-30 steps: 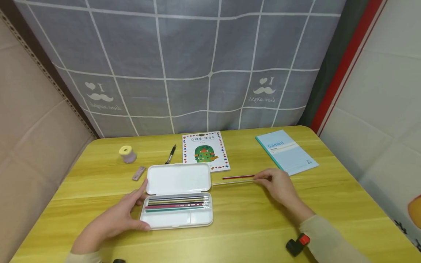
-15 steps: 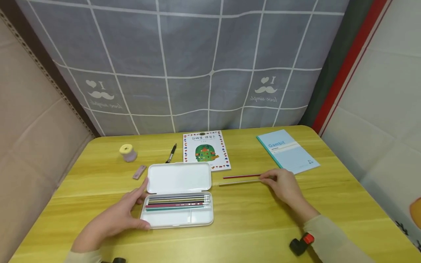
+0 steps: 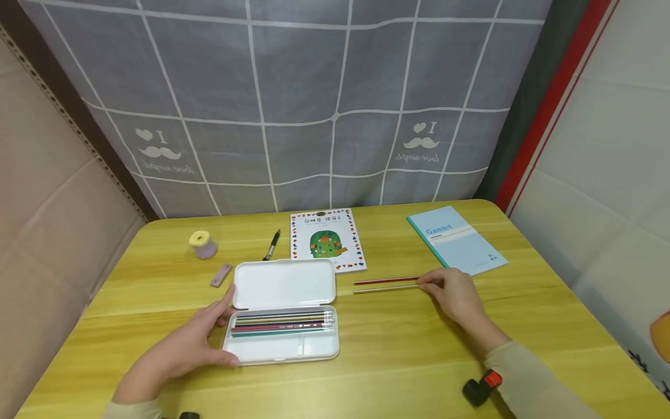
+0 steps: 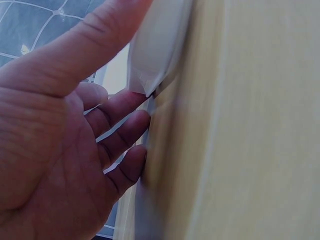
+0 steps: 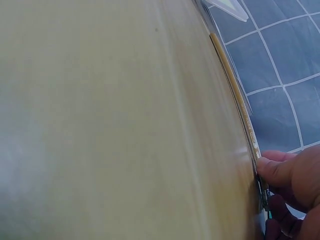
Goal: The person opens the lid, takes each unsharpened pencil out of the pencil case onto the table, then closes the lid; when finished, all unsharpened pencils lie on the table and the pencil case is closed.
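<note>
An open white pencil case (image 3: 282, 336) holds several pencils (image 3: 280, 324) in its tray, its lid (image 3: 285, 284) folded back. My left hand (image 3: 185, 343) rests at its left side, thumb on the near corner and a finger by the lid; in the left wrist view the hand (image 4: 65, 130) touches the white case (image 4: 155, 45). To the right, my right hand (image 3: 455, 297) pinches the right end of a gold pencil (image 3: 384, 289) lying on the table. A red pencil (image 3: 384, 281) lies just behind it. In the right wrist view the thumb and fingers (image 5: 275, 170) grip the gold pencil (image 5: 232, 82).
Behind the case are a picture book (image 3: 328, 238) and a black pen (image 3: 271, 245). A yellow-topped spool (image 3: 203, 245) and a pink eraser (image 3: 221, 275) lie at the left of the table (image 3: 366, 384). A blue notebook (image 3: 457, 240) sits at the back right.
My right hand has moved right with the gold pencil, whose left end has drawn away from the case. My left hand has stayed at the case.
</note>
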Tool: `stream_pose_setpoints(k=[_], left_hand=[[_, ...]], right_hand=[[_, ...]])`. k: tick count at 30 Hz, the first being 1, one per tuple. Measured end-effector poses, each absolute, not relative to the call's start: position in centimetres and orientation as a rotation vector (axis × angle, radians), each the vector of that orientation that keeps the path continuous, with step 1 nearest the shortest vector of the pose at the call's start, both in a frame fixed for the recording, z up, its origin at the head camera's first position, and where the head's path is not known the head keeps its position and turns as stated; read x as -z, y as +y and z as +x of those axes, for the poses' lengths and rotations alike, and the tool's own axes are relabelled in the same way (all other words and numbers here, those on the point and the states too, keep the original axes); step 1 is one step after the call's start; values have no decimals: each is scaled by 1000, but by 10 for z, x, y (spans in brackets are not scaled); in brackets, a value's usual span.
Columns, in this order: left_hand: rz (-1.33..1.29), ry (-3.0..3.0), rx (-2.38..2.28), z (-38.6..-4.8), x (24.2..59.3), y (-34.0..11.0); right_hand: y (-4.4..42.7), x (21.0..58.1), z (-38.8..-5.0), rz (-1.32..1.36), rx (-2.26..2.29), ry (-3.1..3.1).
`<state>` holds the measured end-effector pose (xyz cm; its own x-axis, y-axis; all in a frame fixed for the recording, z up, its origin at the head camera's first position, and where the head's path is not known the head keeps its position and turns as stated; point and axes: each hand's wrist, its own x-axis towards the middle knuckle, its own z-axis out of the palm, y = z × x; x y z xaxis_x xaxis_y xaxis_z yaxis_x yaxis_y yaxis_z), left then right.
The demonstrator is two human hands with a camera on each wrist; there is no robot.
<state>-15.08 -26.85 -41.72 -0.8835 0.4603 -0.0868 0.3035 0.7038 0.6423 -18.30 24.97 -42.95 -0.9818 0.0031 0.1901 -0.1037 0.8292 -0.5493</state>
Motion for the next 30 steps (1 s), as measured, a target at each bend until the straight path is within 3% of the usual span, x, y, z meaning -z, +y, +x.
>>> stream_pose_setpoints(k=[30], left_hand=[[621, 2675, -953, -152, 421, -271]], right_hand=[[244, 427, -180, 182, -846, -2694]])
